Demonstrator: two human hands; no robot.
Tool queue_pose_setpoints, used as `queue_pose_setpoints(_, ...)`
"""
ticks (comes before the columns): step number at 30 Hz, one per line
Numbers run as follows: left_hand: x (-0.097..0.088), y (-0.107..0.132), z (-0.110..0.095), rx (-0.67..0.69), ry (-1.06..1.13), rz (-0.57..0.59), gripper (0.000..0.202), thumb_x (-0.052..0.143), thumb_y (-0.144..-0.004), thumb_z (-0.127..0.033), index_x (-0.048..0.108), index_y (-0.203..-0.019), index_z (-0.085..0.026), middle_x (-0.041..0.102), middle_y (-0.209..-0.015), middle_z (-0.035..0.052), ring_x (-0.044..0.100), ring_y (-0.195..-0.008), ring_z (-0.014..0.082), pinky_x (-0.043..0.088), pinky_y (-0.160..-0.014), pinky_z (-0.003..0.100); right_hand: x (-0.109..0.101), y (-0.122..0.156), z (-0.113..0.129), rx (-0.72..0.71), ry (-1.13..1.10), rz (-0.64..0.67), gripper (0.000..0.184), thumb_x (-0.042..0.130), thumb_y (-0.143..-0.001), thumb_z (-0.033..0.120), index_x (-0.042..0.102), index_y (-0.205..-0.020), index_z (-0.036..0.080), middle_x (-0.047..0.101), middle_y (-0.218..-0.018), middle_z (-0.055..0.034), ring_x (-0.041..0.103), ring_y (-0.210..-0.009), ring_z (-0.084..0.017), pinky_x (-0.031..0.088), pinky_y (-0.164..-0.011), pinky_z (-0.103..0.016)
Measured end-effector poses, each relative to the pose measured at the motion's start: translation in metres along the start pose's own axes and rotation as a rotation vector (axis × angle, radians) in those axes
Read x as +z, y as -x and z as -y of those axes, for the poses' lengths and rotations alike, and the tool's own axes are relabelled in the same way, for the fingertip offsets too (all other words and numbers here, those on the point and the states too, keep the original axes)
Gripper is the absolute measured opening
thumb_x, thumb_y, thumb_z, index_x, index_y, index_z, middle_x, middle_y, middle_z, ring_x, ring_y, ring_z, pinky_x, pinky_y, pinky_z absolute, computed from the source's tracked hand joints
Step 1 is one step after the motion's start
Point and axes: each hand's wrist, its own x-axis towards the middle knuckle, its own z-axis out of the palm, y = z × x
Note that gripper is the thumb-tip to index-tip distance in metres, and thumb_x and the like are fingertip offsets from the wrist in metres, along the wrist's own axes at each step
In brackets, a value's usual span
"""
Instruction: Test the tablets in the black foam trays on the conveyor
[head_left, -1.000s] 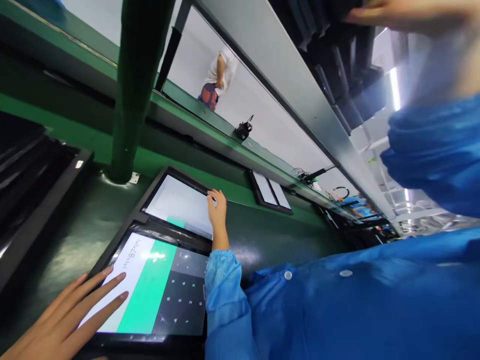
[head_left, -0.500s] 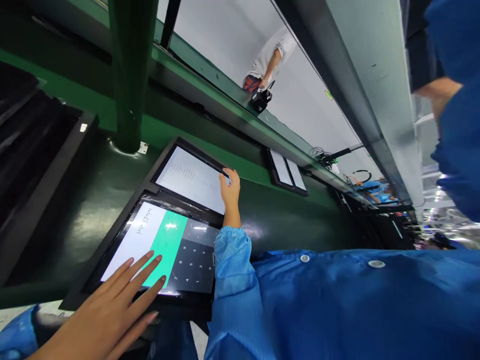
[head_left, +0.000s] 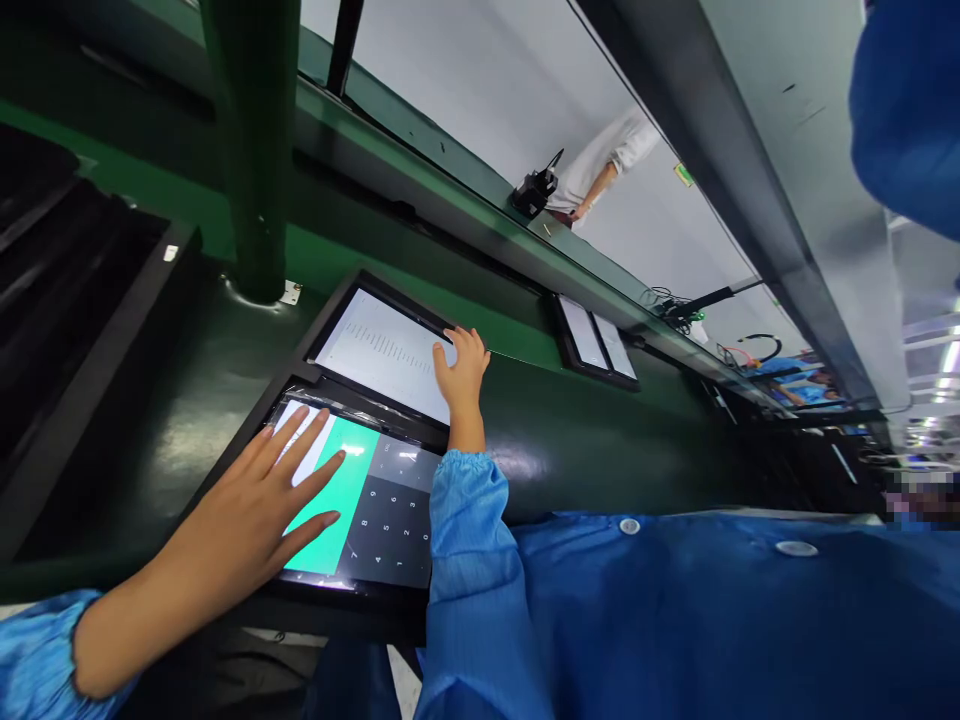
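Observation:
My left hand [head_left: 259,510] lies flat with fingers spread on the lit screen of the near tablet [head_left: 375,520], covering its white part beside a green band and a dark number keypad. The tablet sits in a black tray on the dark green belt [head_left: 600,450]. A second tablet [head_left: 379,350] with a white screen lies just beyond it. A co-worker's hand [head_left: 461,370] in a blue sleeve rests on that tablet's right edge. My right hand is out of view; only a blue sleeve [head_left: 904,110] shows at the top right.
A green post [head_left: 251,150] stands behind the tablets. Black trays [head_left: 67,300] are stacked at the left. Another pair of tablets [head_left: 596,340] lies further along the belt. A grey shelf rail [head_left: 787,180] runs overhead. Another person in white stands beyond the line.
My left hand has slid forward from the tablet's near edge onto its screen. The raised hand at the top right has left the view. The co-worker's hand stays on the far tablet.

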Motion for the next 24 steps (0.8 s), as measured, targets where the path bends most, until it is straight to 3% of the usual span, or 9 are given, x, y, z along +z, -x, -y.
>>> queue_pose_setpoints(4,0.005,0.001,-0.001,0.005,0.015,0.030,0.050,0.037,-0.100,-0.054,0.051,-0.142,-0.030,0.023,-0.165,0.0080,0.025,-0.151,0.0372,0.033,-0.116,0.064,-0.003,0.001,0.001,-0.006,0.016,0.012,0.032,0.055,-0.090,0.034,0.067,-0.118,0.021,0.059,-0.142,-0.0111,0.034,-0.146,-0.031,0.012,-0.118,-0.067)
queue_pose_setpoints(8,-0.009,-0.002,-0.006,0.003,-0.008,-0.004,0.053,0.040,-0.101,-0.046,0.040,-0.150,-0.027,0.018,-0.166,0.0107,0.016,-0.153,0.0396,0.037,-0.112,0.066,-0.008,0.006,0.000,0.018,-0.027,0.005,0.035,0.056,-0.091,0.036,0.065,-0.122,0.023,0.056,-0.145,-0.0098,0.031,-0.148,-0.031,0.011,-0.118,-0.068)
queue_pose_setpoints(10,-0.012,-0.010,-0.011,0.008,-0.020,-0.023,0.051,0.039,-0.101,-0.045,0.045,-0.147,-0.026,0.020,-0.165,0.0131,0.015,-0.153,0.0412,0.039,-0.110,0.067,-0.010,0.009,-0.002,0.044,-0.051,-0.003,0.036,0.057,-0.090,0.037,0.064,-0.124,0.024,0.056,-0.145,-0.0091,0.030,-0.148,-0.030,0.013,-0.118,-0.067)
queue_pose_setpoints(15,0.013,-0.048,-0.030,0.103,-0.069,0.055,0.050,0.033,-0.102,-0.049,0.060,-0.135,-0.024,0.037,-0.158,0.0160,0.032,-0.147,0.0394,0.040,-0.110,0.066,-0.011,0.015,-0.007,0.122,-0.083,-0.017,0.036,0.059,-0.089,0.037,0.065,-0.122,0.025,0.058,-0.143,-0.0095,0.032,-0.147,-0.031,0.017,-0.117,-0.066)
queue_pose_setpoints(18,0.022,-0.061,-0.034,0.103,-0.106,0.075,0.052,0.032,-0.102,-0.051,0.063,-0.131,-0.022,0.040,-0.156,0.0156,0.034,-0.146,0.0400,0.040,-0.110,0.067,-0.010,0.016,-0.007,0.122,-0.096,-0.016,0.036,0.059,-0.089,0.038,0.065,-0.122,0.025,0.058,-0.143,-0.0094,0.034,-0.146,-0.032,0.016,-0.117,-0.068)
queue_pose_setpoints(21,0.009,-0.054,-0.029,0.088,-0.122,-0.018,0.055,0.036,-0.101,-0.052,0.049,-0.145,-0.023,0.032,-0.161,0.0138,0.029,-0.149,0.0399,0.041,-0.109,0.066,-0.010,0.015,-0.008,0.114,-0.119,-0.024,0.037,0.058,-0.089,0.039,0.065,-0.123,0.026,0.059,-0.142,-0.0091,0.035,-0.146,-0.033,0.015,-0.117,-0.069)
queue_pose_setpoints(24,-0.015,-0.025,-0.018,0.018,-0.104,-0.116,0.061,0.038,-0.099,-0.048,0.029,-0.155,-0.024,0.025,-0.164,0.0110,0.023,-0.151,0.0385,0.039,-0.112,0.065,-0.011,0.014,-0.008,0.105,-0.145,-0.038,0.038,0.058,-0.088,0.037,0.065,-0.123,0.025,0.060,-0.141,-0.0099,0.036,-0.145,-0.033,0.017,-0.117,-0.068)
